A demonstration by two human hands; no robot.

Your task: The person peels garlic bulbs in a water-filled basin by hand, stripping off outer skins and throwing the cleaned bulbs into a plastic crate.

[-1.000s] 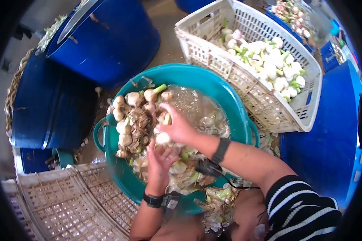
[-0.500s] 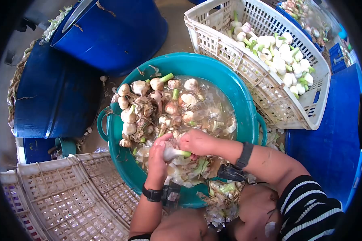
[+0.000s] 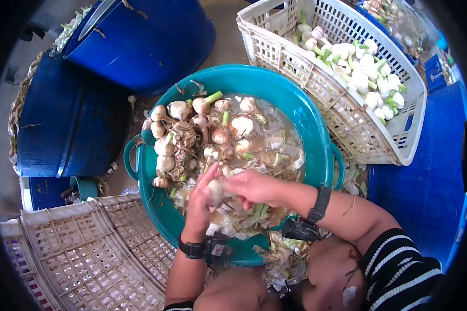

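Over the near part of a teal tub (image 3: 316, 119), my left hand (image 3: 201, 199) is closed around a whitish garlic bulb (image 3: 215, 193). My right hand (image 3: 251, 186) is closed at the bulb's right side, its thumb and fingers against it; they hide the stem. Below both hands lie wet loose garlic skins and leaves (image 3: 259, 217). Several unpeeled garlic bulbs (image 3: 166, 147), some with short green stems, fill the tub's left and far side, in and beside murky water (image 3: 275, 119).
At the upper right a white crate (image 3: 316, 88) holds many clean garlic bulbs (image 3: 368, 72). Blue barrels (image 3: 140, 46) stand at the upper left. Another crate (image 3: 78, 249) is at the lower left. Peelings (image 3: 285, 254) hang over the tub's near rim.
The garlic bulb has turned in my left hand, and its green stem no longer shows. My right hand has shifted slightly down, its fingers now against the bulb.
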